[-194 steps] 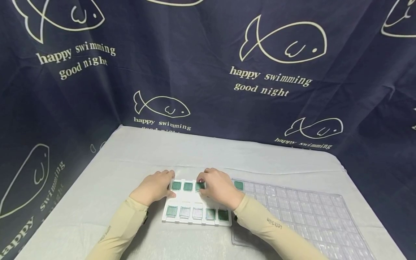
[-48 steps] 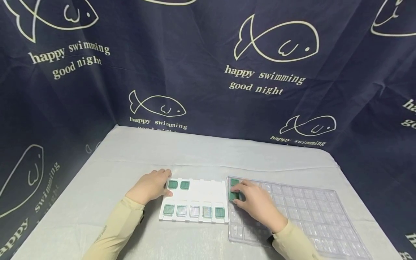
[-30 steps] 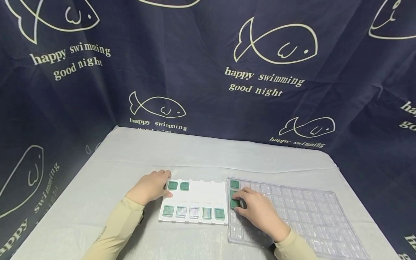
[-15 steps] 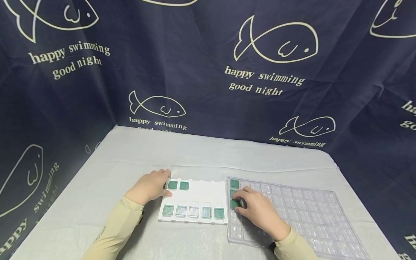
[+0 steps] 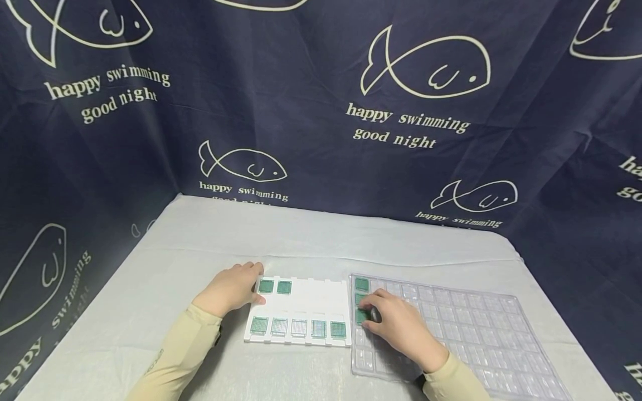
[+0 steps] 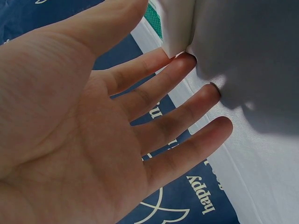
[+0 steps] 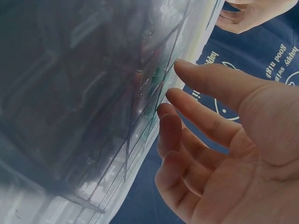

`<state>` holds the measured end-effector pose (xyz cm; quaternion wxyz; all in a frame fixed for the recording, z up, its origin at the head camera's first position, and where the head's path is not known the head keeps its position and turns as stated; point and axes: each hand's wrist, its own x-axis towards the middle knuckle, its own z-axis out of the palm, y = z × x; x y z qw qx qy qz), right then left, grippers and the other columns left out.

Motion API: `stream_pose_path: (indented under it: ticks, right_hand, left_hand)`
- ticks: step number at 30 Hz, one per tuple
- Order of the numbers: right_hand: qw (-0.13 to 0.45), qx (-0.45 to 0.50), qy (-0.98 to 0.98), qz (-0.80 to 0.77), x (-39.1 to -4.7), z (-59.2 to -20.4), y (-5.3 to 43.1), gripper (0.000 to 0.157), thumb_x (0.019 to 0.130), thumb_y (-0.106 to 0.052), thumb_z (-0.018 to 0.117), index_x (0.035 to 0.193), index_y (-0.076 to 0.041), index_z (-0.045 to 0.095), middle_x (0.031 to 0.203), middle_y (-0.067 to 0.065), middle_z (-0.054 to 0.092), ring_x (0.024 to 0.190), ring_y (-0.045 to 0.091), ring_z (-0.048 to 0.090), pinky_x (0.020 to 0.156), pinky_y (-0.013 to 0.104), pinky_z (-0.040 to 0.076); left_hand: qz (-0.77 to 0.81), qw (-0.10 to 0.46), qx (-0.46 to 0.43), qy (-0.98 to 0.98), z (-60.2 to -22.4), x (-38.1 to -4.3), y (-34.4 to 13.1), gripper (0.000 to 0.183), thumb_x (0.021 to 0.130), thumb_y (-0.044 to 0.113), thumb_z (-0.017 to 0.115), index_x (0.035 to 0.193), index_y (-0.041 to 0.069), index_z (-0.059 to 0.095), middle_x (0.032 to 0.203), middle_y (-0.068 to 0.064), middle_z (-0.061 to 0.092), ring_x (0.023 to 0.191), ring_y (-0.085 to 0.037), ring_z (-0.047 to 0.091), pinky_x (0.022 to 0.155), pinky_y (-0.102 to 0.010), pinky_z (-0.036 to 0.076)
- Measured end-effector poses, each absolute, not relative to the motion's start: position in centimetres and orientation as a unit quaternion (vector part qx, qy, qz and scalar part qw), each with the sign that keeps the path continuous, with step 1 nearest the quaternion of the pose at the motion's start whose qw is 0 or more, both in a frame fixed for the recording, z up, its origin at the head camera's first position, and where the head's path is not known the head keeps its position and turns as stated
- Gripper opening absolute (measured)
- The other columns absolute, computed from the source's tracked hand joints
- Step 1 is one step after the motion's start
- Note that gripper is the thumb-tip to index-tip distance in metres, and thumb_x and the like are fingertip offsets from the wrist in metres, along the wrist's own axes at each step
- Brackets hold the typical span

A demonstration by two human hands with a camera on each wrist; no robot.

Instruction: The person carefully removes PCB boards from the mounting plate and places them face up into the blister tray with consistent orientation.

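Note:
My left hand [image 5: 232,291] grips the left edge of a white tray [image 5: 318,301], thumb on top and fingertips at its side. Two green perforated circuit boards, one of them this circuit board [image 5: 284,287], lie in the tray's back row; several more fill the front row [image 5: 258,325]. To the right lies a clear plastic compartment tray [image 5: 471,317]. There my right hand [image 5: 401,328] pinches a green circuit board [image 5: 361,317] between thumb and index finger, at the third cell of the left column. Behind it two more boards [image 5: 362,284] sit in the first and second cells.
Both trays lie side by side on a white-covered table [image 5: 210,234]. Dark blue curtains [image 5: 311,111] with fish drawings and lettering stand behind and along the sides. The clear tray runs to the bottom right of the head view.
The right hand has moved from the white tray's back row, where a circuit board was taken out, to the clear tray, then slightly nearer to the third cell. Over the last second it stays nearly still.

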<state>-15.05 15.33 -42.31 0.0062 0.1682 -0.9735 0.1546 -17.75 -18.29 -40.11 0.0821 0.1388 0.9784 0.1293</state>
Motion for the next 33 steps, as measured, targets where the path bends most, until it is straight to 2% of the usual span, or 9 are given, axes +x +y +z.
stream_pose_path:
  ticks: [33]
  right_hand:
    - [0.002,0.166,-0.975,0.15,-14.96,-42.26,15.09,0.027,0.075,-0.021,0.089,0.099,-0.021,0.076,0.099,-0.009,0.069,0.089,0.015,0.069,0.077,0.04,0.058]
  left_hand:
    - [0.123,0.084,0.14,0.979,-40.13,-17.79,-18.35,0.054,0.078,0.03,0.085,0.118,0.003,0.061,0.107,-0.011,0.067,0.094,-0.031,0.064,0.081,-0.05,0.056]
